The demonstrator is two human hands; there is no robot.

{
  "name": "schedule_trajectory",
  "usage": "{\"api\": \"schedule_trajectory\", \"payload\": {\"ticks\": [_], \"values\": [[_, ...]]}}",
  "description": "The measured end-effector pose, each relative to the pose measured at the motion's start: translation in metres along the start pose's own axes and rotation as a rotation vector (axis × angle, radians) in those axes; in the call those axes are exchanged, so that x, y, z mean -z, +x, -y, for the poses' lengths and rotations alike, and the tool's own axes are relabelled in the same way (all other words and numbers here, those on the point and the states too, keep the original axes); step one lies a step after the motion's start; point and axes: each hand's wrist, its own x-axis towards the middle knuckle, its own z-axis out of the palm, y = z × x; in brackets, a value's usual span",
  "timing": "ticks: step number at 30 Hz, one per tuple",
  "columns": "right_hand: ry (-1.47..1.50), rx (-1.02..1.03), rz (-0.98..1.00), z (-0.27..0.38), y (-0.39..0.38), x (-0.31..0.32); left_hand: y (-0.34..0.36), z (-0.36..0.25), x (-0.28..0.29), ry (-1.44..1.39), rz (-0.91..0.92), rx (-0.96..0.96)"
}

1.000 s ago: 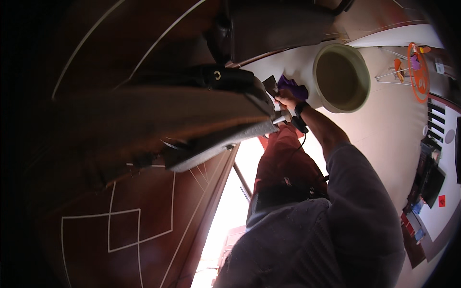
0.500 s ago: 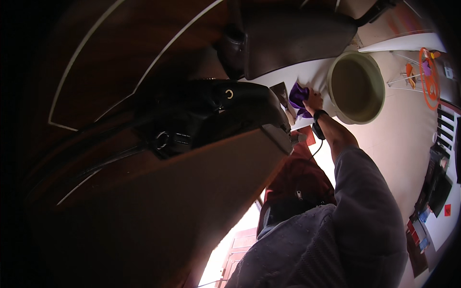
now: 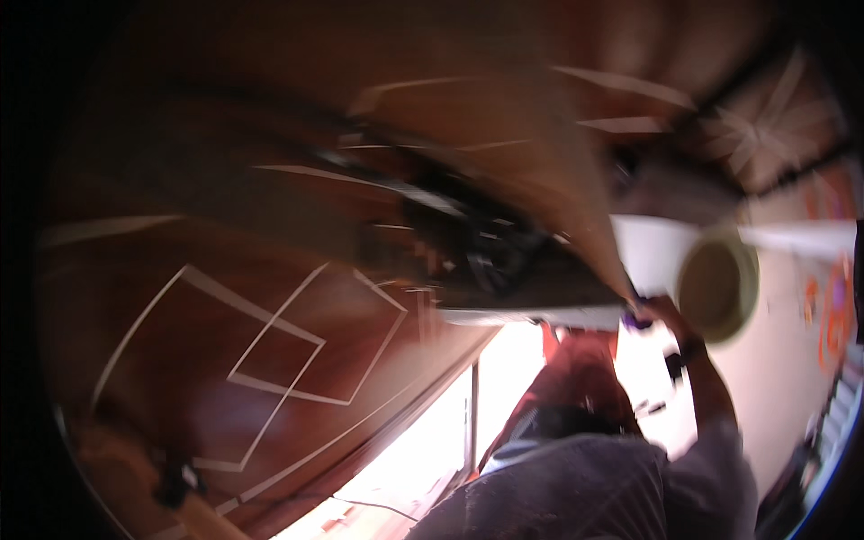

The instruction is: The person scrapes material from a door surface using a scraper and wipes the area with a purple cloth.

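Observation:
The picture is smeared by motion. My right hand [image 3: 664, 317], with a dark band at the wrist, is closed on a purple cloth [image 3: 637, 319]. It is at the narrow lower end of a long brown panel [image 3: 576, 171]; whether cloth and panel touch I cannot tell. My left hand [image 3: 117, 457] is at the lower left rim, in front of a reddish-brown surface [image 3: 279, 351] with white line patterns. A dark band [image 3: 180, 481] is round that wrist. The left fingers are too blurred to read.
Right of my right hand is a round greenish tub [image 3: 720, 286]. Behind the panel is a black bag-like thing [image 3: 490, 243] with straps. A dark bulky shape [image 3: 679, 184] lies farther back, and a blurred orange ring-shaped thing [image 3: 837, 315] is at the right.
The view has swung, so the tub and my right hand appear lower and farther right. My left hand has come into view. The purple cloth shows less.

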Motion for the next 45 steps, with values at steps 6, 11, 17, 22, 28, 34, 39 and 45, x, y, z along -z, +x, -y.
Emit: {"api": "schedule_trajectory", "payload": {"ticks": [6, 11, 17, 22, 28, 34, 39, 45], "values": [[0.187, 0.286, 0.217, 0.126, -0.164, -0.055, -0.011, -0.078, -0.009, -0.355, -0.187, 0.391], [-0.626, 0.520, 0.575, 0.287, -0.271, -0.031, 0.021, -0.103, -0.013, -0.592, -0.163, 0.626], [-0.263, 0.743, 0.352, 0.363, -0.335, -0.103, 0.013, -0.078, -0.011, -0.376, -0.144, 0.634], [-0.074, 1.232, 0.358, 0.450, -0.388, -0.198, 0.019, -0.089, -0.010, -0.414, -0.111, 0.620], [-0.139, 1.872, 0.137, 0.543, -0.456, -0.294, 0.013, -0.081, -0.005, -0.407, -0.104, 0.623], [0.183, 2.028, 0.093, 0.637, -0.477, -0.386, 0.015, -0.085, -0.001, -0.478, -0.101, 0.566], [0.147, 2.484, -0.251, 0.706, -0.462, -0.472, 0.019, -0.090, -0.002, -0.517, -0.068, 0.558], [0.135, 2.575, -0.069, 0.652, -0.419, -0.531, 0.018, -0.087, -0.001, -0.490, -0.155, 0.491]]}}
